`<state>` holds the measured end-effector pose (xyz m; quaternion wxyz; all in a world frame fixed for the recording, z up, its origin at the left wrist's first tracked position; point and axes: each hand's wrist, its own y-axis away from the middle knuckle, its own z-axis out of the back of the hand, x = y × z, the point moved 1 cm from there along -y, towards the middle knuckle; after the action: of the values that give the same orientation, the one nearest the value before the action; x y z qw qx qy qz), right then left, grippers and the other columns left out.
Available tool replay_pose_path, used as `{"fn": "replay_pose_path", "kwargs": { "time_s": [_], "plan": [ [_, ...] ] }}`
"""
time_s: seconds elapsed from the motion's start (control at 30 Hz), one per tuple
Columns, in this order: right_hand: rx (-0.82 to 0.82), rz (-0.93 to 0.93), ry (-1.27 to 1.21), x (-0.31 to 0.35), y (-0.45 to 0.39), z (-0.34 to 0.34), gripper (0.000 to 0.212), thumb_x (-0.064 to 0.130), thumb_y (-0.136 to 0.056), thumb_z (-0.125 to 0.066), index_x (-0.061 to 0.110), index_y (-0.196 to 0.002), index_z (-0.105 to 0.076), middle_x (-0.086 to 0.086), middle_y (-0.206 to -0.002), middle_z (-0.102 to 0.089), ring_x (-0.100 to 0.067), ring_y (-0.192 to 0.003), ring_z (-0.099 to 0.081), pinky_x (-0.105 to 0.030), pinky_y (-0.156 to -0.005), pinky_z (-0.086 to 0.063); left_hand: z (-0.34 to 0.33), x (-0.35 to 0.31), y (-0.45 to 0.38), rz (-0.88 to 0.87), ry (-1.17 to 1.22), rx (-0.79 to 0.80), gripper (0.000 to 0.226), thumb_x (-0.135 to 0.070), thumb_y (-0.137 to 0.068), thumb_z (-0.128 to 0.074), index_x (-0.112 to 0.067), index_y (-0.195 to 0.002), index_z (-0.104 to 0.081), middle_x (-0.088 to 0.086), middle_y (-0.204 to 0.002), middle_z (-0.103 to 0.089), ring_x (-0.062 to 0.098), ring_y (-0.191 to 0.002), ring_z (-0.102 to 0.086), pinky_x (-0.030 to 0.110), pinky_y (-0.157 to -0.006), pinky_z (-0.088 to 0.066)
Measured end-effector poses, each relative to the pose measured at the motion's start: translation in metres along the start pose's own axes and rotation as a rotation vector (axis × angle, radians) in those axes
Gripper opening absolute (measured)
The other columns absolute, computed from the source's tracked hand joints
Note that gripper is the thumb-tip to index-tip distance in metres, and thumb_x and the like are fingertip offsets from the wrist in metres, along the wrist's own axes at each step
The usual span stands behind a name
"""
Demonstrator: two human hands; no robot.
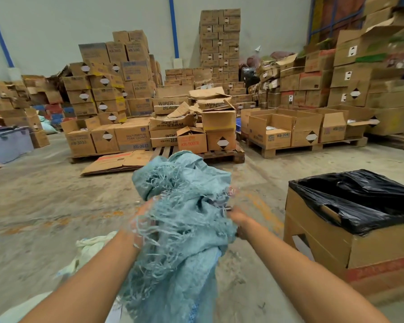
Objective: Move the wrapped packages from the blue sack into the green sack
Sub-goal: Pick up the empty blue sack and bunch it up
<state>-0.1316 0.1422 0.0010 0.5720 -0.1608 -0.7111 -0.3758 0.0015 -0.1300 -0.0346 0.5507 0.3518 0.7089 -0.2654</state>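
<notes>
I hold up a crumpled blue woven sack with frayed threads along its edge. It hangs in front of me down to the bottom of the view. My left hand grips its left side, partly veiled by loose threads. My right hand grips its right side, fingers buried in the folds. A pale green sack lies on the floor below my left forearm, mostly hidden by my arm. No wrapped package shows clearly; the sack hides whatever is inside it.
A cardboard box lined with a black plastic bag stands close on my right. Pallets stacked with cartons fill the back, with flattened cardboard on the concrete floor. A grey plastic crate sits at the left.
</notes>
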Motion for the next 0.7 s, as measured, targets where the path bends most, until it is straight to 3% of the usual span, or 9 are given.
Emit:
{"fn": "replay_pose_path", "kwargs": {
  "time_s": [0.07, 0.17, 0.23, 0.33, 0.4, 0.43, 0.57, 0.63, 0.7],
  "plan": [
    [-0.121, 0.098, 0.049, 0.011, -0.003, 0.015, 0.013, 0.014, -0.094, -0.063, 0.014, -0.094, -0.050, -0.010, -0.085, -0.054, -0.018, -0.064, -0.049, -0.029, -0.051, -0.042, -0.051, -0.036, 0.042, 0.024, -0.049, -0.281, 0.019, 0.001, -0.087, -0.062, -0.005, -0.105, -0.068, 0.008, -0.097, -0.073, 0.020, -0.086, -0.070, 0.028, -0.081, -0.056],
    [-0.288, 0.365, 0.020, 0.029, 0.012, 0.023, 0.048, 0.009, -0.086, -0.065, 0.019, -0.124, -0.037, -0.011, -0.119, -0.048, -0.024, -0.102, -0.054, -0.030, -0.071, -0.045, -0.099, -0.058, 0.074, -0.033, -0.042, -0.728, 0.053, -0.013, -0.057, -0.086, -0.004, -0.105, -0.066, 0.010, -0.105, -0.071, 0.027, -0.091, -0.068, 0.043, -0.085, -0.057],
    [-0.152, 0.550, 0.176, 0.037, 0.028, 0.010, 0.059, 0.006, -0.088, -0.059, 0.018, -0.139, -0.032, -0.013, -0.135, -0.044, -0.017, -0.106, -0.051, -0.024, -0.077, -0.043, -0.111, -0.060, 0.082, -0.033, -0.134, -0.780, 0.058, -0.012, -0.063, -0.084, -0.003, -0.116, -0.062, 0.009, -0.109, -0.067, 0.027, -0.095, -0.065, 0.042, -0.088, -0.056],
    [0.274, 0.465, 0.379, 0.034, 0.037, -0.025, 0.108, 0.033, -0.081, -0.075, 0.027, -0.155, 0.003, -0.004, -0.159, -0.021, -0.021, -0.133, -0.041, -0.033, -0.106, -0.041, -0.123, -0.058, 0.085, -0.047, -0.172, -0.641, 0.054, -0.009, -0.068, -0.080, -0.001, -0.118, -0.063, 0.011, -0.108, -0.071, 0.026, -0.091, -0.067, 0.042, -0.085, -0.057],
    [0.257, 0.453, 0.436, 0.026, 0.029, -0.038, 0.140, 0.053, -0.058, -0.089, 0.031, -0.154, 0.010, 0.006, -0.157, -0.023, -0.016, -0.141, -0.033, -0.037, -0.116, -0.032, -0.129, -0.060, 0.085, 0.066, -0.108, -0.332, 0.052, -0.007, -0.069, -0.075, 0.000, -0.119, -0.064, 0.016, -0.106, -0.073, 0.031, -0.092, -0.071, 0.045, -0.085, -0.058],
    [0.206, 0.462, 0.402, 0.022, 0.021, -0.040, 0.141, 0.051, -0.051, -0.093, 0.029, -0.153, 0.002, 0.008, -0.150, -0.034, -0.013, -0.136, -0.039, -0.035, -0.113, -0.035, -0.128, -0.065, 0.088, 0.150, -0.084, -0.152, 0.052, -0.009, -0.070, -0.073, 0.000, -0.121, -0.064, 0.018, -0.110, -0.072, 0.032, -0.097, -0.070, 0.046, -0.089, -0.056],
    [0.046, 0.512, 0.201, 0.012, 0.009, -0.037, 0.100, 0.013, -0.056, -0.094, 0.026, -0.136, -0.035, 0.001, -0.126, -0.059, -0.019, -0.118, -0.058, -0.038, -0.100, -0.050, -0.118, -0.075, 0.094, 0.267, -0.081, 0.271, 0.082, -0.027, -0.056, -0.071, -0.001, -0.132, -0.054, 0.021, -0.119, -0.057, 0.034, -0.101, -0.054, 0.040, -0.089, -0.044],
    [-0.005, 0.514, 0.094, 0.008, 0.008, -0.034, 0.080, 0.000, -0.065, -0.086, 0.022, -0.131, -0.046, -0.001, -0.120, -0.064, -0.018, -0.108, -0.062, -0.036, -0.094, -0.053, -0.117, -0.073, 0.094, 0.283, -0.147, 0.270, 0.070, -0.034, -0.060, -0.066, -0.004, -0.123, -0.058, 0.016, -0.112, -0.060, 0.029, -0.090, -0.057, 0.036, -0.080, -0.044],
    [-0.103, 0.511, -0.006, 0.003, 0.003, -0.031, 0.066, 0.001, -0.071, -0.081, 0.020, -0.127, -0.053, -0.002, -0.116, -0.067, -0.022, -0.106, -0.065, -0.040, -0.094, -0.054, -0.128, -0.074, 0.098, 0.275, -0.286, 0.172, 0.054, -0.037, -0.075, -0.066, -0.008, -0.119, -0.061, 0.009, -0.114, -0.067, 0.024, -0.096, -0.062, 0.036, -0.085, -0.048]
  ]
}}
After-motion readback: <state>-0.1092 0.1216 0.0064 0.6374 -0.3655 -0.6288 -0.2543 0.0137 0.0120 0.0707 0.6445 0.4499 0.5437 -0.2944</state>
